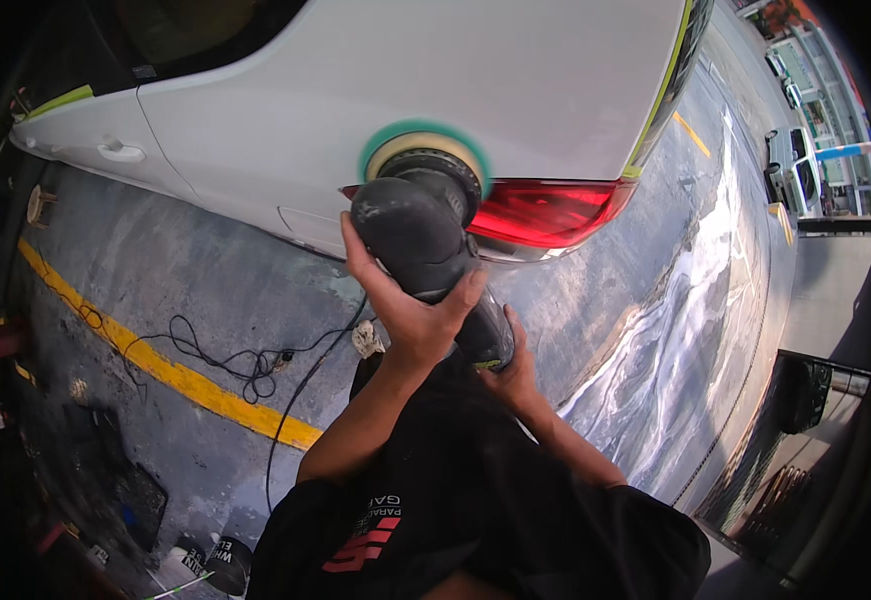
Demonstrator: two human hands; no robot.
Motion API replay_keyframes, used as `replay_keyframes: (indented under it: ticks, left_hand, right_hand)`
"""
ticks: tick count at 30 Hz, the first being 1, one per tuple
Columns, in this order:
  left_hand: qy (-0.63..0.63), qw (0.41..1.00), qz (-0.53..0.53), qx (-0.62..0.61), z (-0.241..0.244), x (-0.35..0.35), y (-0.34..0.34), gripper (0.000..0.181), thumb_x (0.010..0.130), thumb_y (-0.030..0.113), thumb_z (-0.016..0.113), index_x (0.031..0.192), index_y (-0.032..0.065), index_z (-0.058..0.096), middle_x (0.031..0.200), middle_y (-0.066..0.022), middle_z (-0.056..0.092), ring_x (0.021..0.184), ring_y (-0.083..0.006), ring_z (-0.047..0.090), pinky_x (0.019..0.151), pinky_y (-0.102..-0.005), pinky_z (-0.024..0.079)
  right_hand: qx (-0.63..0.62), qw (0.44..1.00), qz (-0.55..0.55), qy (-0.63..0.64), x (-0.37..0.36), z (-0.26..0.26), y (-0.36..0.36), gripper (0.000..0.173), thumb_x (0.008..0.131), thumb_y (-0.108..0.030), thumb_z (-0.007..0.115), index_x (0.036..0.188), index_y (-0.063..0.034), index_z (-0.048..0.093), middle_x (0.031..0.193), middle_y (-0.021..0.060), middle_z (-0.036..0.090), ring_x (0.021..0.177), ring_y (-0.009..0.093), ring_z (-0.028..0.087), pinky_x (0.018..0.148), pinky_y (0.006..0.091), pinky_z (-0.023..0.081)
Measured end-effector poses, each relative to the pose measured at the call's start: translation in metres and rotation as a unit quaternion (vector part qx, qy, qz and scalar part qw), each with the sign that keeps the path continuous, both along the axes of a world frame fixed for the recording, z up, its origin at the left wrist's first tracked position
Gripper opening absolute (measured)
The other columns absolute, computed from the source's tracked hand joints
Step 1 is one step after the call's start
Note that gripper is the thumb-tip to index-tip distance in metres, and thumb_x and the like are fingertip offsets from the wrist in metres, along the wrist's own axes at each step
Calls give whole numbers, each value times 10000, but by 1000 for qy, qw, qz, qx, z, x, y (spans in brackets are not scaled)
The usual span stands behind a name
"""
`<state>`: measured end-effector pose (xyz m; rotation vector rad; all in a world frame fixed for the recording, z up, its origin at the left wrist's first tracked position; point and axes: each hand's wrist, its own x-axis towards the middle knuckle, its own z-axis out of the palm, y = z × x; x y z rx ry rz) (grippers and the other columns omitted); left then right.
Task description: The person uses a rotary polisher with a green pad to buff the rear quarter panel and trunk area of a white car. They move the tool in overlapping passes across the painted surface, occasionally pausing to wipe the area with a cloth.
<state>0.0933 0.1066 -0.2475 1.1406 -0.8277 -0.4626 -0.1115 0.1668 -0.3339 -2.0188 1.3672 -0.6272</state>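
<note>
My left hand (417,311) grips the black head of a car polisher (413,229) from below, with the thumb on one side and the fingers on the other. My right hand (518,367) is wrapped around the rear of its body. The round foam pad (424,135) has a green outer ring and a pale yellow inner part, and its rim looks blurred. It lies over the rear quarter panel (518,90) of a white car, just above the red tail light (548,210). The polisher hides part of that light and the panel's contact area.
Yellow-green masking tape (660,97) edges the panel. Black cable (255,367) lies in loops on the concrete floor beside a yellow line (180,375). Near my body is a crumpled pale cloth (367,339). Buckets (229,562) stand at lower left; wet streaks (675,322) run at right.
</note>
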Motion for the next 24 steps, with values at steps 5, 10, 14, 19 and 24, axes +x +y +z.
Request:
replay_keyframes:
  ticks: [5,10,14,19,24]
  left_hand:
    - [-286,958,-7,6,4,7,2,1125,766,373,844,1563,-56,176,1552,-315,234,1398,-434,338,1096,-528,373]
    - [-205,978,33,-18,-34,54,7,1089,794,329,800,1575,-33,134,1567,-316,150,1399,-430,333,1090,-519,429]
    - [-253,966,-1,-41,-22,32,0,1098,803,353,801,1575,-35,123,1556,-328,151,1400,-439,331,1113,-527,401]
    - [-338,925,-158,-76,-9,-13,11,1181,765,446,862,1567,-5,123,1552,-301,182,1426,-419,295,1158,-508,317]
    - [-50,894,-426,129,-61,7,30,986,801,294,874,1521,-14,275,1455,-193,454,1412,-309,409,1192,-459,281]
  right_hand:
    - [115,981,-119,-105,-11,-48,59,1043,720,-84,806,1559,-1,192,1555,274,403,1424,463,430,1160,486,390]
    - [80,995,-60,32,35,-27,22,982,695,-108,837,1541,-103,338,1331,205,640,1120,391,685,929,435,566]
    - [71,987,-129,-59,34,-42,23,812,721,-105,825,1451,-81,470,1195,180,708,1015,331,733,875,402,573]
    - [190,912,-239,-275,16,-32,34,475,801,-107,800,1223,7,613,1077,100,725,971,161,680,857,340,545]
    - [175,908,-272,-268,39,-39,42,404,795,-117,805,1155,3,665,1068,123,735,971,186,699,854,343,544]
